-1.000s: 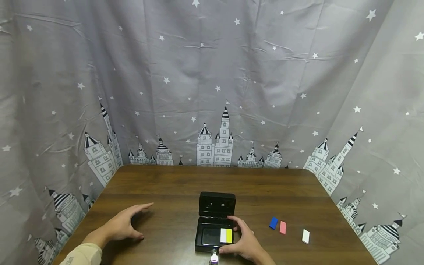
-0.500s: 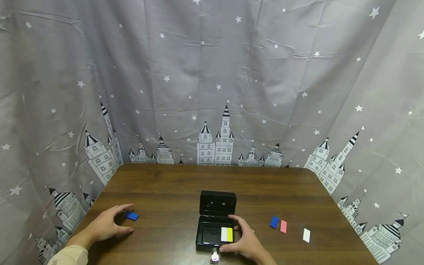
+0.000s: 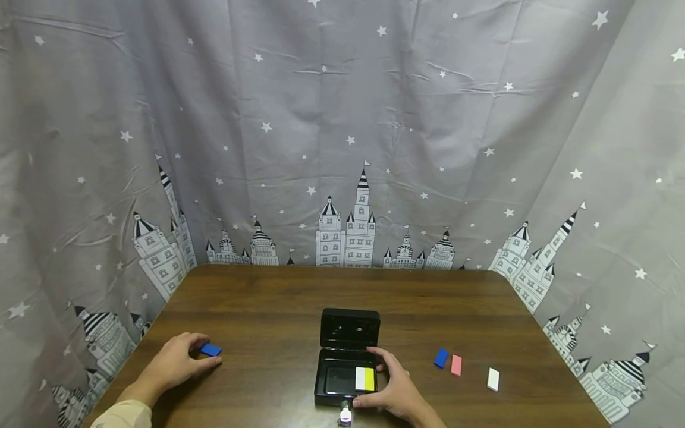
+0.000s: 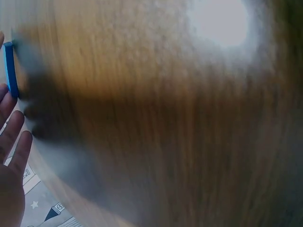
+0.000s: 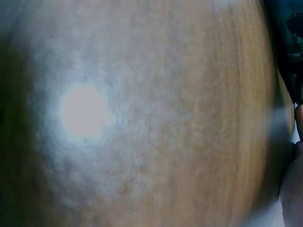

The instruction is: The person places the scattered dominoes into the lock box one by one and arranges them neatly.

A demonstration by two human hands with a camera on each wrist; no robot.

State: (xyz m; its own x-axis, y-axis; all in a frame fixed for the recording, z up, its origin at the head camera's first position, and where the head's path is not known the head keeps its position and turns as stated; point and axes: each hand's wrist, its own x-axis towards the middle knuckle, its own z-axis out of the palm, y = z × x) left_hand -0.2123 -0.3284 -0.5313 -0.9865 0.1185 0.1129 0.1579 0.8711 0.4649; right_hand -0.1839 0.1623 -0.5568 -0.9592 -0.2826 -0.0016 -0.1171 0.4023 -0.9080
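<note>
fingers and thumb of the left hand (image 3: 172,362) pinch a blue block (image 3: 210,349) on the left part of the table (image 3: 262,309), thumb on its near side; the left wrist view catches this block at its edge, with more fingers apart from it below. the right hand (image 3: 395,389) grips the black box (image 3: 321,399) by its right side, thumb at the near corner and a finger at the far one; in the right wrist view only a blurred slice of hand and box shows. the box stands open mid-table, its lid (image 3: 350,329) tipped up at the back, and a white block (image 3: 360,378) and a yellow block (image 3: 370,379) lie side by side in its right part. a pale piece (image 3: 345,414) is at the front of the box near the right thumb, too small to make out. to the right of that hand lie a second blue block (image 3: 441,358) and a pink block (image 3: 456,365), near each other, and farther right another white block (image 3: 493,379). behind hangs a grey curtain (image 3: 289,119) with stars and castles
</note>
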